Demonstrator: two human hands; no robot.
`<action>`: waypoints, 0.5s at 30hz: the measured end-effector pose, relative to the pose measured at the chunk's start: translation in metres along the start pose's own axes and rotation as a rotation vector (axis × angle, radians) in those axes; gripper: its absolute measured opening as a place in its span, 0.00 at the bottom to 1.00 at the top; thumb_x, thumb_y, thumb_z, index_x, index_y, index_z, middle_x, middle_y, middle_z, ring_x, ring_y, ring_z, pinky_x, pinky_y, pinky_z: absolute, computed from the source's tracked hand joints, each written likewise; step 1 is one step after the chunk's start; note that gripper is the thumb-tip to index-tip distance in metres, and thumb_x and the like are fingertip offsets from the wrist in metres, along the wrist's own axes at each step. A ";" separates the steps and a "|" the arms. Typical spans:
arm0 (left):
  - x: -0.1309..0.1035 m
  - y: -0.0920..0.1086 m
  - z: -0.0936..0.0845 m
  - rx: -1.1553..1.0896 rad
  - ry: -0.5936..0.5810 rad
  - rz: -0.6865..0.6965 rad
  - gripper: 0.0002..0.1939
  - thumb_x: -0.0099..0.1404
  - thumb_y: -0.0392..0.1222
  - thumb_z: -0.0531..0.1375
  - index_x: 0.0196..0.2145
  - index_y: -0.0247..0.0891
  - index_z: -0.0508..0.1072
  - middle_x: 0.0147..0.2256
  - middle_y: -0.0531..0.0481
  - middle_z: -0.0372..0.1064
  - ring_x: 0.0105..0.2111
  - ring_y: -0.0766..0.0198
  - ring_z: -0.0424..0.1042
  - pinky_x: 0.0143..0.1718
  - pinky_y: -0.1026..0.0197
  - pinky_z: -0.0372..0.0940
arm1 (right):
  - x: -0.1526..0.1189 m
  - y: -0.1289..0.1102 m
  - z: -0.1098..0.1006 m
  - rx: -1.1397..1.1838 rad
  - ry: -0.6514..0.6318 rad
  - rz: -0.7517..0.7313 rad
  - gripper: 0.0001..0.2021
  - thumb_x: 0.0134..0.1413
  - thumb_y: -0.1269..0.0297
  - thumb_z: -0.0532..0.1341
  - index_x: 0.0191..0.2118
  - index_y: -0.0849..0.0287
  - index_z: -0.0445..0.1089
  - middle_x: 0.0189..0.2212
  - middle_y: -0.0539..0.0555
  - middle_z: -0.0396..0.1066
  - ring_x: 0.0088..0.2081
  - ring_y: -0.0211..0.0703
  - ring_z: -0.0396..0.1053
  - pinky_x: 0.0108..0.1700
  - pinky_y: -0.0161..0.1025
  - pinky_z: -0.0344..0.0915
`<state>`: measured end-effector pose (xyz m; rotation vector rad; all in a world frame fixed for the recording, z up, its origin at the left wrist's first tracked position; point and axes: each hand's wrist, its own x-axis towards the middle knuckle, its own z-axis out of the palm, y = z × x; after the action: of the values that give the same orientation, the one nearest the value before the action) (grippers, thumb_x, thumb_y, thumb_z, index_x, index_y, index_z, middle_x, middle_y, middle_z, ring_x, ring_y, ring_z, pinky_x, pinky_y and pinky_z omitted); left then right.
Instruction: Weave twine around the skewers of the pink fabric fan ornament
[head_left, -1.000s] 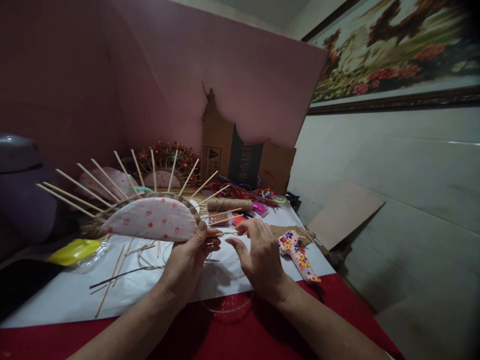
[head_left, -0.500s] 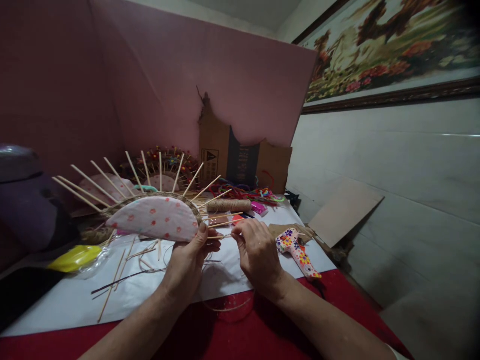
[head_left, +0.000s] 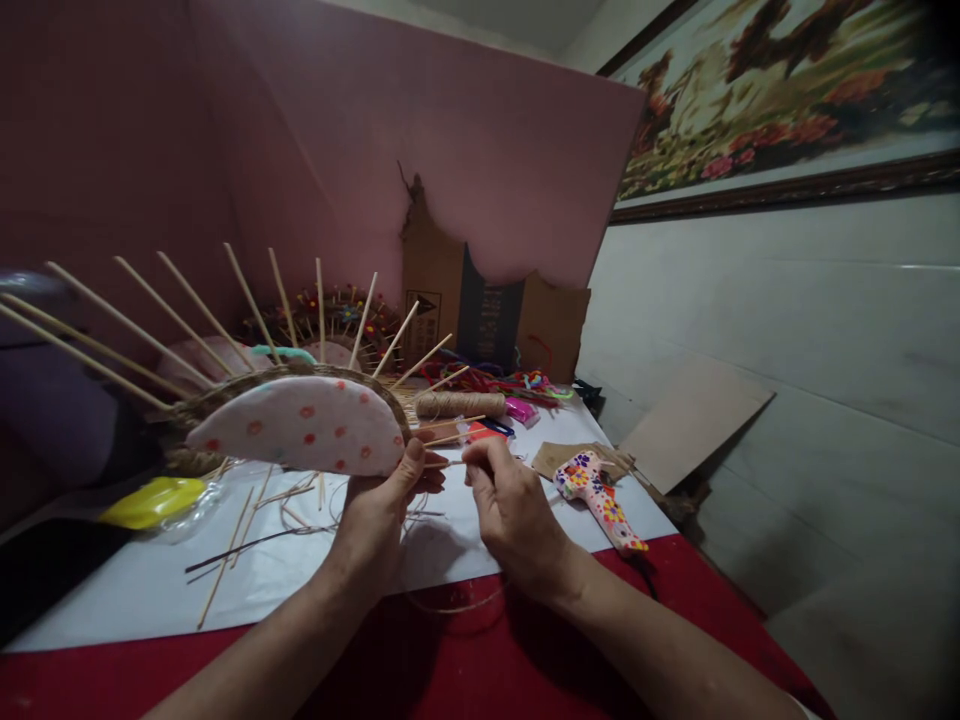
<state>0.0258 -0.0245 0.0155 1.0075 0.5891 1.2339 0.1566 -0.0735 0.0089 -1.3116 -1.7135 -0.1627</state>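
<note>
A half-round piece covered in dotted pale fabric (head_left: 300, 430) is tilted up in front of me, with wooden sticks (head_left: 320, 310) fanning out from its curved edge. Brown cord (head_left: 259, 382) runs along that edge, around the stick bases. My left hand (head_left: 390, 495) grips the piece at its right end, thumb on the fabric. Close by on the right, my right hand (head_left: 514, 510) is closed in a pinch near the tip of the lowest stick. A thin brown strand seems to lead into its fingers and loops below; the fingertips partly hide it.
A patterned glue gun (head_left: 600, 500) lies to the right on white paper (head_left: 277, 590). Behind are a twine roll (head_left: 461, 404), coloured pipe cleaners (head_left: 517, 380) and torn cardboard (head_left: 491, 310). Loose sticks (head_left: 225, 560) and a yellow packet (head_left: 154, 500) lie on the left.
The half-round piece has swung so its left end comes closer and its sticks reach further left and up. My right hand keeps its pinch near the lowest stick.
</note>
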 end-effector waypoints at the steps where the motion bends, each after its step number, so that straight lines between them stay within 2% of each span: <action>1: 0.000 0.000 0.000 -0.001 0.005 0.001 0.17 0.51 0.49 0.65 0.33 0.32 0.75 0.25 0.46 0.73 0.26 0.62 0.69 0.30 0.59 0.64 | 0.000 -0.001 0.000 0.017 -0.013 0.028 0.07 0.57 0.75 0.48 0.38 0.60 0.60 0.29 0.54 0.66 0.30 0.40 0.66 0.31 0.36 0.62; 5: 0.000 -0.003 -0.002 0.010 -0.012 -0.005 0.16 0.52 0.49 0.65 0.32 0.32 0.75 0.26 0.46 0.73 0.27 0.61 0.70 0.31 0.58 0.64 | 0.001 -0.002 -0.002 0.012 -0.040 0.059 0.08 0.53 0.74 0.52 0.39 0.60 0.61 0.27 0.53 0.67 0.27 0.39 0.65 0.29 0.35 0.61; 10: 0.000 -0.007 -0.003 0.050 -0.023 0.008 0.15 0.53 0.49 0.64 0.33 0.33 0.75 0.27 0.46 0.73 0.27 0.61 0.70 0.31 0.58 0.64 | 0.002 0.000 -0.003 -0.061 -0.044 0.004 0.05 0.51 0.74 0.54 0.32 0.60 0.65 0.22 0.49 0.65 0.23 0.37 0.62 0.27 0.34 0.58; 15: 0.001 -0.007 -0.003 0.020 -0.041 -0.002 0.15 0.53 0.47 0.64 0.33 0.33 0.75 0.27 0.46 0.73 0.27 0.62 0.70 0.31 0.59 0.64 | 0.003 -0.001 -0.004 -0.092 -0.022 -0.031 0.04 0.52 0.72 0.55 0.31 0.60 0.67 0.18 0.47 0.63 0.19 0.34 0.59 0.24 0.33 0.55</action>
<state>0.0273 -0.0230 0.0078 1.0462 0.5712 1.2052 0.1583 -0.0743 0.0135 -1.3591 -1.7634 -0.2481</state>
